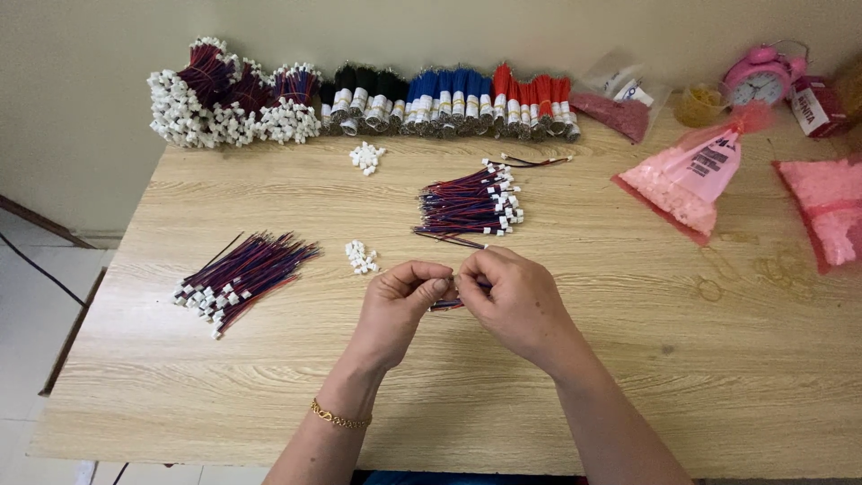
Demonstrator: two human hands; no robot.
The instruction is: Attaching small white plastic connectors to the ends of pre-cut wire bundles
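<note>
Both forearms reached up from the near edge of the pale wood-grain table [628, 404], the left wrist ringed by a thin gold chain bracelet [339, 417]. The left hand [401, 301] and right hand [512, 301] met above the middle of the table, knuckles up, fingertips pressed toward each other. Between them they pinched a short red-and-blue wire lead [446, 305], only a small stretch of which showed below the fingers; its ends were hidden in the grip.

Just beyond the left hand lay a small heap of white plastic connector housings [361, 257]. To the left sat a fanned bundle of red-and-blue leads with white plugs [241, 278]. Past the hands lay a second bundle of the same leads [469, 207], plugs pointing right, and farther on another little pile of white housings [366, 157]. To the right rested a pink plastic bag of pale pieces [690, 180]. Along the wall stood a row of banded wire bundles in black, blue and red [449, 101], and a pink alarm clock [759, 79].
</note>
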